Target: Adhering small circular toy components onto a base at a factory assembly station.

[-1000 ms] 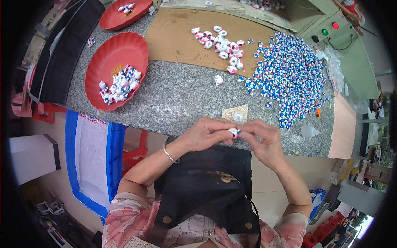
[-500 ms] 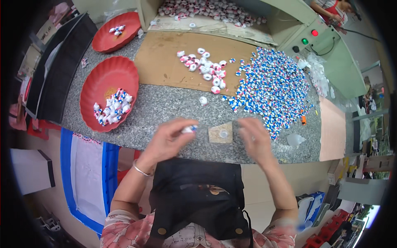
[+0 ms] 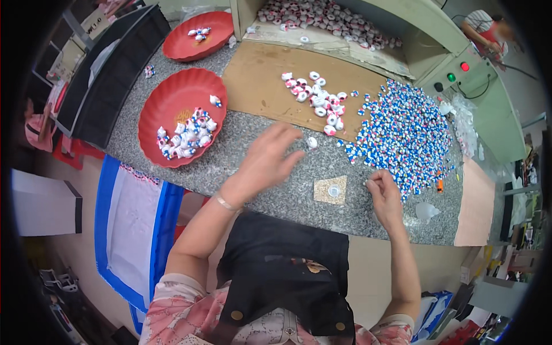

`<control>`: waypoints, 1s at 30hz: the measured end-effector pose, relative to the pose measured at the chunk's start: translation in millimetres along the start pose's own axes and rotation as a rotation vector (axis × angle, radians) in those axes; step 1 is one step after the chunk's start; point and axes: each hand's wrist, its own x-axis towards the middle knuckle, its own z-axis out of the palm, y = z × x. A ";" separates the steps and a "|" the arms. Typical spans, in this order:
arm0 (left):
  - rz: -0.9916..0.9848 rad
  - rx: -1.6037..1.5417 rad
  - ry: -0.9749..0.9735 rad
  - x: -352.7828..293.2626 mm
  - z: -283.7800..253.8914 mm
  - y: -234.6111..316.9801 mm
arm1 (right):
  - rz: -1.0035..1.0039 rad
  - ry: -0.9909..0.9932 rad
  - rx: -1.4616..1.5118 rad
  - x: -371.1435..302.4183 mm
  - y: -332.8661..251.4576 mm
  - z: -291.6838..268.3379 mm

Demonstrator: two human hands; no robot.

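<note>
The left hand (image 3: pixel 265 158), fingers parted and apparently empty, hovers over the speckled worktop (image 3: pixel 287 202) near a lone white figurine piece (image 3: pixel 312 142); half a second earlier it held a white-and-blue figurine. One such figurine (image 3: pixel 215 101) now lies apart in the nearer red scalloped bowl (image 3: pixel 156 108), presumably that one, finished. The right hand (image 3: pixel 386 198) has its fingers drawn together beside the small blue-and-white pieces (image 3: pixel 411 121); whether they grip one cannot be told.

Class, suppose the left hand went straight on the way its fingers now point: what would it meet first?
Most likely the single white piece just beyond the fingertips of the left hand, though the hand's height above the worktop is unclear, so it might pass over.
</note>
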 end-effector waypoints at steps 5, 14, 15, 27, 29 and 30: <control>-0.031 0.027 -0.165 14.9 50.2 -14.5 | -0.388 0.122 -0.276 -7.5 -3.9 12.7; -0.629 -1.122 -0.240 -43.3 6.9 14.5 | -0.235 -0.037 -0.402 -7.0 -33.3 -1.7; -0.706 -1.186 -0.225 -53.1 3.0 14.8 | -0.153 -0.077 -0.318 -7.3 -45.1 0.4; -0.657 -1.183 -0.143 -66.2 -3.5 27.3 | -0.555 -0.219 -0.571 2.1 -69.2 34.7; -0.634 -1.165 -0.125 -69.5 -0.6 27.6 | -0.580 -0.267 -0.565 -1.2 -72.4 34.3; -0.636 -1.164 -0.127 -71.6 1.8 28.1 | -0.578 -0.267 -0.563 -0.7 -70.3 34.4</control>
